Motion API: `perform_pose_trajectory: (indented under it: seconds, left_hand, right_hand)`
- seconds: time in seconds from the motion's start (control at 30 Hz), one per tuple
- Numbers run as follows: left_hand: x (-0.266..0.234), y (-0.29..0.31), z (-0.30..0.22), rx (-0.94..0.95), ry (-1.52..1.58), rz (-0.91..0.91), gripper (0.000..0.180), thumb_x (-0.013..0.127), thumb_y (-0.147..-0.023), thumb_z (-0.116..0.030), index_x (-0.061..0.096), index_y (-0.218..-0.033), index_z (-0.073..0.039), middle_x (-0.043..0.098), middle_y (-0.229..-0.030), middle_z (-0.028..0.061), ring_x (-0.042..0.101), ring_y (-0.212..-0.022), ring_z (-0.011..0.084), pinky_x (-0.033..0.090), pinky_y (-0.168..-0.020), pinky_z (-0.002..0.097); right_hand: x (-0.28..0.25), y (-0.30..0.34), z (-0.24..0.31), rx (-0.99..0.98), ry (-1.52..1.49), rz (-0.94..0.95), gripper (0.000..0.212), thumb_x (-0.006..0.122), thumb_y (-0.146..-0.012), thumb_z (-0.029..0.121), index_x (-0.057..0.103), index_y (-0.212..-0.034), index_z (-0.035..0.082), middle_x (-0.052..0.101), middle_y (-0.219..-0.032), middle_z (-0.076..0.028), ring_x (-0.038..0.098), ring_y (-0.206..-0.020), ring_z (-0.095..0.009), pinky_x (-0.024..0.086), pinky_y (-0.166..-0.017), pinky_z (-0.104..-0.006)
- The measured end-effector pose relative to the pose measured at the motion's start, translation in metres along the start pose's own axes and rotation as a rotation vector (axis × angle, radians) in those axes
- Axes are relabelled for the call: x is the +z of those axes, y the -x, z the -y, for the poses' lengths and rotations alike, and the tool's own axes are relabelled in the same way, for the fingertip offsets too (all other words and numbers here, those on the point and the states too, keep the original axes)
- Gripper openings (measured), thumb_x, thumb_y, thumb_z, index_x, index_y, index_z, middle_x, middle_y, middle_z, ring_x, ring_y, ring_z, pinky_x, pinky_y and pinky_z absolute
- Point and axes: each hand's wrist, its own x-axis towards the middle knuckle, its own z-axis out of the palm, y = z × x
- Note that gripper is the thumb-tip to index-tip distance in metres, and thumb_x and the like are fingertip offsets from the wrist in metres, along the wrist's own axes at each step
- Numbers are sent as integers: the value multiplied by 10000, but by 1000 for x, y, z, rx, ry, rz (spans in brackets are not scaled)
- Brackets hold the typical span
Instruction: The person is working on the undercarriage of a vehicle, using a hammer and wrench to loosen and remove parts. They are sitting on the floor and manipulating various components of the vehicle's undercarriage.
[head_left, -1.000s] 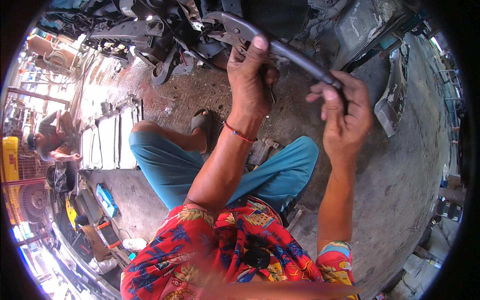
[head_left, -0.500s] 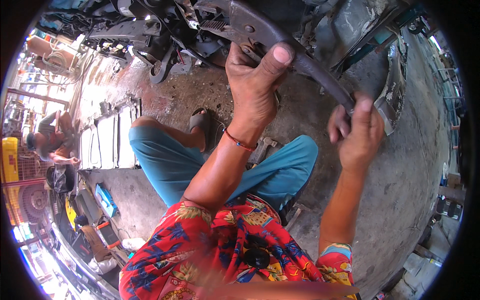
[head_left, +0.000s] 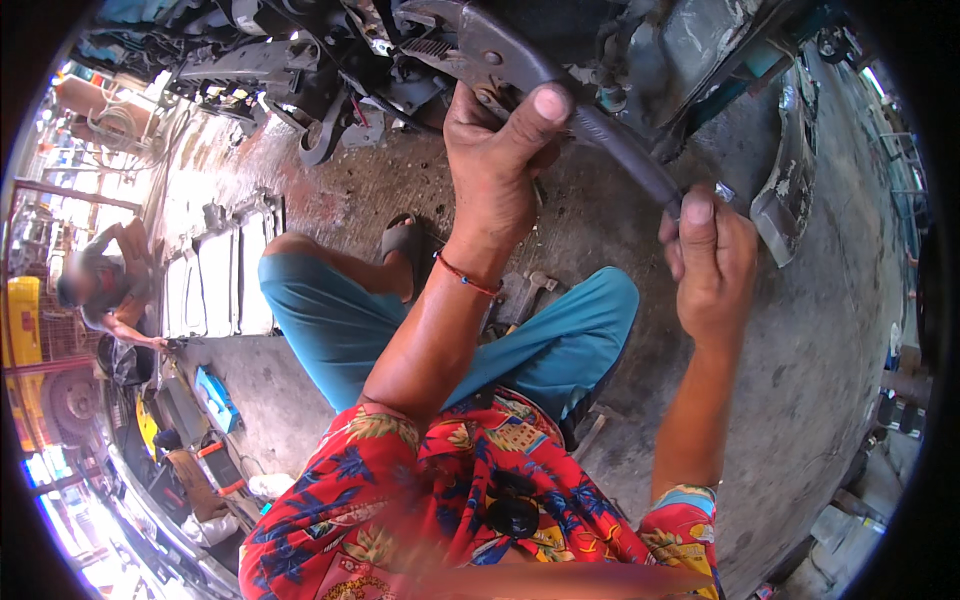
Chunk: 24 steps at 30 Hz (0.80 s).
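Both my hands hold a dark grey hand brake lever (head_left: 625, 140), which slants from the upper middle down to the right. A toothed metal part and a pivot show at its upper end. My left hand (head_left: 495, 175) is closed round the lever near that end, thumb lying on top; its other fingers are mostly hidden beneath. Around the slim lower end, my right hand (head_left: 715, 265) is closed with the thumb uppermost. A small shiny bit (head_left: 724, 190), too small to name, shows just beyond the right fingers.
Dark vehicle parts (head_left: 250, 65) crowd the far side. A hammer-like tool (head_left: 540, 284) lies on the concrete between my legs. At left, a person (head_left: 105, 275) sits by a pale framed panel (head_left: 220, 280); a blue case (head_left: 215, 398) lies nearer. A scuffed metal piece (head_left: 785, 190) stands at right.
The lever and both hands have shifted slightly left. My right-hand fingers have closed further round the lever's end. The person at left has lowered an arm to the panel's edge.
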Motion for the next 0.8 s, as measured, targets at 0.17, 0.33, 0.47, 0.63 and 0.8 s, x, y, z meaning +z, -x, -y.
perform_pose_trajectory:
  seconds: [0.17,0.33,0.47,0.63,0.8]
  left_hand:
    - [-30,-10,8,-155,-52,-11,424,850,-912,-322,594,-1167,-100,670,-928,21,623,-672,112,492,-501,252]
    - [-54,-34,33,-219,16,-44,457,739,-994,-370,608,-1317,-76,713,-1193,81,695,-1094,251,575,-968,423]
    - [-61,-52,48,-196,154,-83,478,696,-1009,-452,623,-1315,-92,712,-1216,70,672,-1148,262,525,-1031,453]
    - [-53,-59,57,-106,286,-92,508,699,-989,-495,633,-1331,-125,712,-1248,50,641,-1215,262,477,-1074,461]
    - [-46,-64,53,-79,416,-123,414,725,-990,-433,645,-1250,-120,719,-1148,36,674,-1055,215,540,-875,412]
  right_hand:
    - [16,-21,5,-230,90,-13,480,722,-989,409,664,-1179,-28,718,-987,-233,718,-838,-401,562,-747,-462]
    - [45,-92,-2,-64,175,449,578,734,-955,435,636,-1272,-37,726,-1054,-221,709,-990,-313,531,-912,-423]
    - [53,-129,-2,-41,242,676,451,732,-949,355,660,-1144,-45,716,-1009,-228,698,-937,-323,521,-831,-434]
    - [58,-148,7,-54,226,655,284,733,-890,190,681,-1049,-39,690,-829,-211,674,-785,-305,511,-778,-453]
    - [66,-161,6,-110,269,632,274,665,-793,79,675,-1039,-40,686,-820,-204,657,-760,-293,504,-745,-447]
